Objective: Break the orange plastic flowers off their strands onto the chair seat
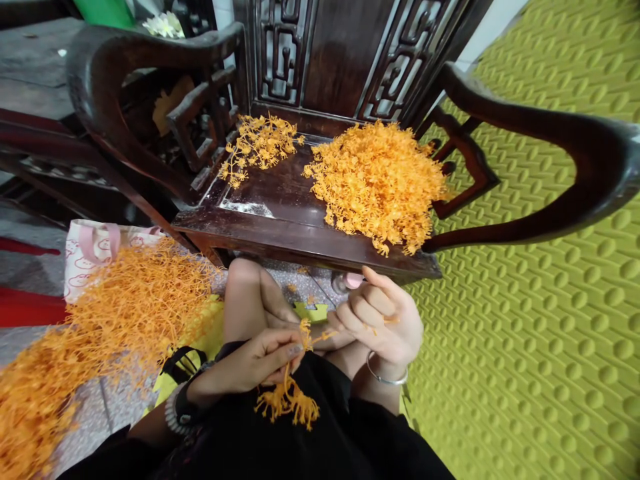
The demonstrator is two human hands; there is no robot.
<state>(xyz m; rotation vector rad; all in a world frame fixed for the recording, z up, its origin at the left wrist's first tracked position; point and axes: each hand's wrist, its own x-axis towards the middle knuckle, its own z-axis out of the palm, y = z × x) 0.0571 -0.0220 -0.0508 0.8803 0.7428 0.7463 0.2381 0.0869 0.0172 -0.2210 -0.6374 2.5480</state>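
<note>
Orange and stringy, splitting into thin stalks with frayed, curled ends: a sprig (pixel 288 401), drooping beneath the left hand (pixel 273 360), just above the lap. Pinched between the left thumb and fingers. From the same spot, a slim orange strand (pixel 320 337) reaching across to the right hand (pixel 383 320), most fingers there bent in toward the palm over small orange bits (pixel 393 321); impossible to tell how firmly.

On the chair (pixel 305 241), a big mound (pixel 377 183) of the same orange, dense and fluffy with tiny claw-like florets; to its left, well apart, a looser, twiggier cluster (pixel 263 147). Dark, glossy wood for the seat, with a whitish worn patch (pixel 247 209) near the front edge; broad curving arms, angular fretwork in the back.

Down to the left, on speckled grey floor (pixel 95 417), a tangled heap (pixel 145 300) of wiry orange stems, partly in front of a pale printed bag (pixel 83 267) with pink handles.

Around the right wrist, a smooth silvery bangle (pixel 387 379). Beyond, to the right, yellow-green matting (pixel 530 287), embossed with round bumps. Upper left, a white flower (pixel 165 25).
</note>
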